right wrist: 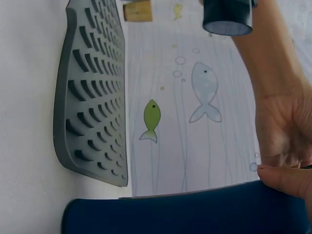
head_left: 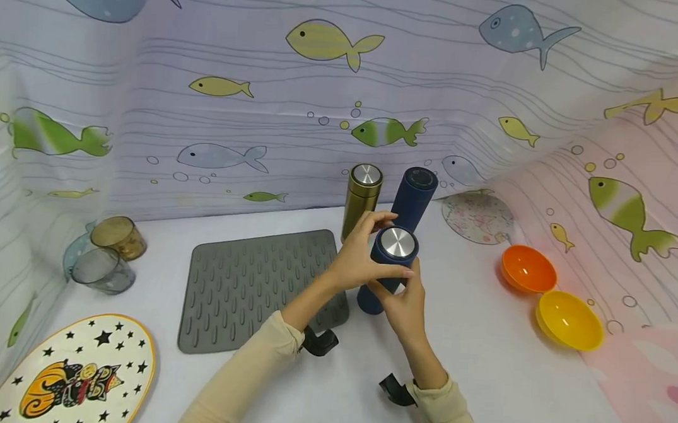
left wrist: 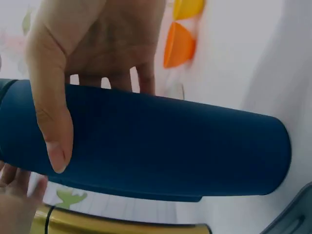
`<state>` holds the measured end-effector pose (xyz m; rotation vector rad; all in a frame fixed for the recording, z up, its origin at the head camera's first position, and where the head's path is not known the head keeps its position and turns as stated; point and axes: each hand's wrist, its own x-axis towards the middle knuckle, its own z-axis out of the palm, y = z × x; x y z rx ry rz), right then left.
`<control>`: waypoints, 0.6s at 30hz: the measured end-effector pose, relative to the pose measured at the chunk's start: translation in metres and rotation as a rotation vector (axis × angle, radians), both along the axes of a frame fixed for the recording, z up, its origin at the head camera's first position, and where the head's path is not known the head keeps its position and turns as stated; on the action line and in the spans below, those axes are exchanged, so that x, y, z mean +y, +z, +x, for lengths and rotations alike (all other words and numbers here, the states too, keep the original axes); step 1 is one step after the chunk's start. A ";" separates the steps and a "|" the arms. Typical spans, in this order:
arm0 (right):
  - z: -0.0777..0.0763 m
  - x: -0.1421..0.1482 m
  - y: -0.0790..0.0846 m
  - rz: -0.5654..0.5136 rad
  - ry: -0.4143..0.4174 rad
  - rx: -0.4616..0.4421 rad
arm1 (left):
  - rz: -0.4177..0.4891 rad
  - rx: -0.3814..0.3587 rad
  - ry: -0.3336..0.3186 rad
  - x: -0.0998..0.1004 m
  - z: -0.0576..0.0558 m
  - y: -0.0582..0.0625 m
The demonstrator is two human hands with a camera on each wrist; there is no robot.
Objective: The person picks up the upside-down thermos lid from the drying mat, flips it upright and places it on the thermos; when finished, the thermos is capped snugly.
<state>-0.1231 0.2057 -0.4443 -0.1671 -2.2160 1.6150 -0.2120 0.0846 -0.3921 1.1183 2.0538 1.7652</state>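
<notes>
In the head view a dark blue thermos bottle [head_left: 371, 301] with a silver-topped lid [head_left: 399, 242] stands close to the grey mat's right edge. My left hand [head_left: 355, 257] curls around its top from the left, thumb across the near side. Lower down, my right hand [head_left: 407, 306] grips the bottle from the right, its thumb lying over the blue body [left wrist: 170, 141] in the left wrist view. Behind the bottle are a gold thermos [head_left: 361, 203] and a second dark blue thermos [head_left: 413, 199], partly hidden by the left hand and the front bottle.
A grey ridged mat [head_left: 256, 290] lies left of the bottles. Two tinted glasses [head_left: 119, 236] and a cat-patterned plate [head_left: 88, 364] are farther left. Orange [head_left: 526, 270] and yellow [head_left: 569, 322] bowls sit right, near a round floral mat [head_left: 475, 217]. A fish-print curtain [head_left: 223, 124] hangs behind.
</notes>
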 end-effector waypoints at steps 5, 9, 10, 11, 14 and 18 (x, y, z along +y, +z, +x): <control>0.001 0.000 0.000 0.008 -0.011 -0.005 | 0.110 -0.046 -0.085 -0.002 -0.002 -0.003; 0.001 -0.001 0.000 0.004 -0.013 0.001 | 0.033 0.064 -0.015 -0.001 0.001 -0.003; 0.001 -0.001 0.000 0.006 -0.013 0.002 | 0.018 0.076 0.011 -0.001 0.002 -0.002; 0.001 -0.001 0.000 0.009 -0.012 0.002 | 0.020 0.071 0.022 0.000 0.003 -0.001; 0.000 -0.002 0.000 0.015 -0.007 -0.003 | 0.080 0.026 -0.055 -0.002 0.000 0.000; 0.000 -0.001 -0.001 -0.003 -0.006 0.001 | 0.080 0.021 -0.054 -0.002 0.001 0.001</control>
